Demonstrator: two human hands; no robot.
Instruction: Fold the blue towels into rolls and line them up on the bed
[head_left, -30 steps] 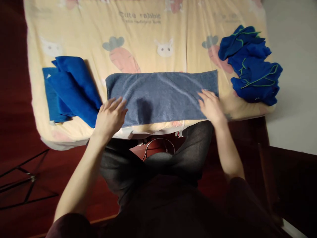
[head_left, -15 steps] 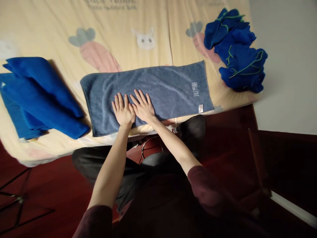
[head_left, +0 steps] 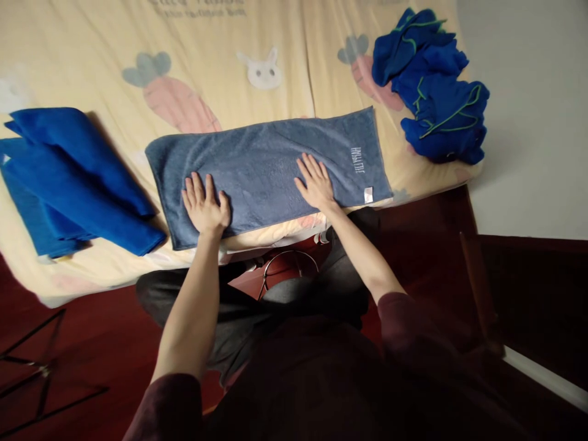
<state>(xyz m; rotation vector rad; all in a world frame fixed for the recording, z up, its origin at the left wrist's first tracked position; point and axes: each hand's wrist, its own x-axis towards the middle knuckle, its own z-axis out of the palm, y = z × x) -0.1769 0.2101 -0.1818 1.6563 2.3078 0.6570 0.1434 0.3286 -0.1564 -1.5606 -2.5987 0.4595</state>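
A grey-blue towel point(head_left: 261, 165) lies spread lengthwise along the near edge of the bed, with white lettering and a small white tag point(head_left: 368, 195) at its right end. My left hand point(head_left: 205, 205) rests flat on the left part of the towel, fingers spread. On the towel's right part lies my right hand point(head_left: 315, 182), also flat with fingers apart, left of the lettering. Neither hand grips anything. Soft wrinkles run across the cloth, mostly near its left end.
Folded bright blue cloths point(head_left: 87, 177) lie to the left on the patterned bed sheet point(head_left: 294, 67). At the far right is a crumpled blue cloth heap point(head_left: 432, 92) with green edging. A thin black metal stand point(head_left: 43, 370) is on the floor at lower left.
My hands were side by side at the towel's middle. They have moved apart, the left one leftward and the right one rightward, and the towel's middle looks smoother.
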